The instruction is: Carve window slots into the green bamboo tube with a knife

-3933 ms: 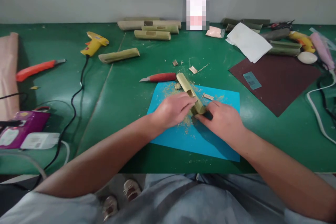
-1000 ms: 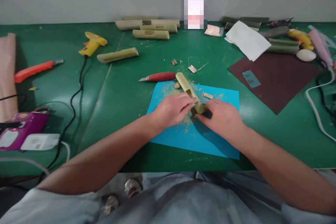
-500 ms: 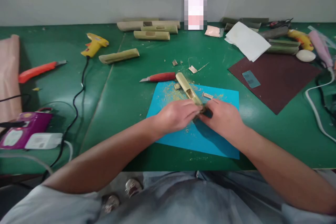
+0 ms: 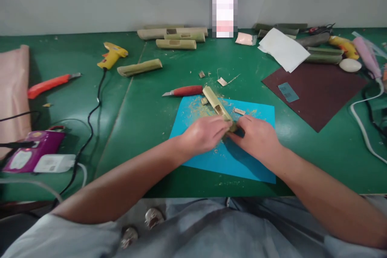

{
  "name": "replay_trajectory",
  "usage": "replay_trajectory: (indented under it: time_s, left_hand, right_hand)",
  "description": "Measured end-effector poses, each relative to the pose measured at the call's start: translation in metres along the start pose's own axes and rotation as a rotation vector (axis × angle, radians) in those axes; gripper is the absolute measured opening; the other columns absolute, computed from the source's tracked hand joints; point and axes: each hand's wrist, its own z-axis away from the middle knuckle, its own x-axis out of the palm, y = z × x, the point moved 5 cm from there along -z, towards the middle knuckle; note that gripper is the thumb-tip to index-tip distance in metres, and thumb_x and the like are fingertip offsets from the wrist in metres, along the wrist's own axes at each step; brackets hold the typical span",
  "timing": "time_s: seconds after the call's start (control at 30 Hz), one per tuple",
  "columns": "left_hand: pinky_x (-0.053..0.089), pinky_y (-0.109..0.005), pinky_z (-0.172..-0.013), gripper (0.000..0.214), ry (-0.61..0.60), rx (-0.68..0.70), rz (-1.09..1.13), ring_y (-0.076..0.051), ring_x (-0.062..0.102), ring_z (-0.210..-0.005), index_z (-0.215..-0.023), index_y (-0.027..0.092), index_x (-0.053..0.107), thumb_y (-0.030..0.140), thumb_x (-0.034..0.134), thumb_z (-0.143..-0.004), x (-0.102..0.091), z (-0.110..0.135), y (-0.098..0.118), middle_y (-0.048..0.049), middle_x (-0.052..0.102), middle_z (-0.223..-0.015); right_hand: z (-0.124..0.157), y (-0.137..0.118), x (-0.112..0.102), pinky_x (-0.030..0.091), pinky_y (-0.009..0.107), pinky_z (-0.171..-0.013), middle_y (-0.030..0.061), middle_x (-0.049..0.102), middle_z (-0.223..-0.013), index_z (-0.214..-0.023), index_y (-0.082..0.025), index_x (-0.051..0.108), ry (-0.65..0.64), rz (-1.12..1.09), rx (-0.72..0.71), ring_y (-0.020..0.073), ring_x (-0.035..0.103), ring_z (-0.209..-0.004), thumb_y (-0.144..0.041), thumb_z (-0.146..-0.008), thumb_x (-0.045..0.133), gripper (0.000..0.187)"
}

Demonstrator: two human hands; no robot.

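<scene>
A pale bamboo tube [image 4: 212, 96] with a rectangular slot in its upper side lies slanted over a blue sheet [image 4: 250, 165]. Its near end is between my two hands. My left hand [image 4: 205, 134] is closed on it, fingers pressed together across the tube just below the slot. My right hand [image 4: 258, 136] grips the near end from the right, thumb below and fingers bent. My fingers partly cover that end, so anything small between them is hidden. A red-handled knife [image 4: 187, 90] lies by the tube's far end. Shavings and small bamboo chips [image 4: 238, 111] are scattered around.
Several bamboo tubes [image 4: 175, 44] lie along the wall. Left are a yellow glue gun [image 4: 111, 55], an orange cutter [image 4: 50, 85] and a purple power strip [image 4: 34, 151] with cords. Right are a dark brown sheet [image 4: 317, 100], white paper [image 4: 284, 50] and a white cord [image 4: 364, 123].
The view has shifted slightly, so things on the table sit a little lower. My hands stay at the tube's near end, and a bit more of that end shows between them.
</scene>
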Motion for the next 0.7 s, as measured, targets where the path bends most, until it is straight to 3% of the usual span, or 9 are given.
replay_trajectory:
  time_s: [0.17, 0.3, 0.43, 0.57, 0.7]
  left_hand:
    - [0.057, -0.028, -0.074, 0.024, 0.045, -0.03, -0.018, -0.016, 0.069, -0.084, -0.106, 0.014, 0.068, 0.022, 0.047, -0.1, -0.0031, -0.0001, 0.0015, -0.0081, 0.072, -0.091]
    - [0.056, -0.026, -0.073, 0.025, -0.047, 0.023, 0.023, -0.015, 0.069, -0.083, -0.106, 0.015, 0.068, 0.022, 0.044, -0.101, 0.0006, -0.0001, 0.0046, -0.0059, 0.071, -0.089]
    - [0.056, -0.027, -0.074, 0.024, 0.04, -0.023, -0.011, -0.016, 0.069, -0.084, -0.107, 0.013, 0.068, 0.022, 0.047, -0.1, -0.0036, 0.0016, 0.0021, -0.0074, 0.072, -0.09]
    - [0.055, -0.026, -0.073, 0.024, -0.025, 0.014, 0.02, -0.015, 0.068, -0.083, -0.106, 0.015, 0.068, 0.021, 0.046, -0.1, 0.0005, 0.0015, 0.0037, -0.0067, 0.071, -0.09]
    - [0.055, -0.027, -0.072, 0.024, 0.042, -0.037, -0.041, -0.016, 0.068, -0.081, -0.105, 0.014, 0.068, 0.022, 0.046, -0.1, -0.0036, -0.0003, -0.0005, -0.0072, 0.07, -0.087]
  right_hand:
    - [0.0006, 0.0011, 0.0004, 0.034, 0.032, -0.061, 0.0071, 0.069, -0.084, -0.083, -0.019, 0.062, 0.028, -0.01, -0.009, 0.021, 0.063, -0.077, -0.048, -0.088, 0.06, 0.029]
    - [0.0011, 0.0008, 0.0016, 0.034, 0.032, -0.06, 0.0064, 0.069, -0.085, -0.084, -0.019, 0.063, 0.012, -0.007, -0.024, 0.0202, 0.063, -0.076, -0.042, -0.087, 0.06, 0.024]
    - [0.0009, -0.0005, 0.0002, 0.034, 0.032, -0.061, 0.0071, 0.069, -0.085, -0.085, -0.018, 0.063, 0.012, 0.019, -0.017, 0.0207, 0.063, -0.077, -0.049, -0.089, 0.059, 0.031]
    - [0.001, -0.0017, 0.0003, 0.033, 0.032, -0.061, 0.0077, 0.069, -0.087, -0.086, -0.018, 0.064, -0.008, 0.044, -0.021, 0.0206, 0.063, -0.076, -0.045, -0.089, 0.06, 0.028]
    - [0.0018, -0.0022, -0.0015, 0.033, 0.032, -0.061, 0.0077, 0.069, -0.084, -0.085, -0.018, 0.064, 0.033, 0.04, -0.035, 0.0208, 0.063, -0.076, -0.047, -0.089, 0.058, 0.03]
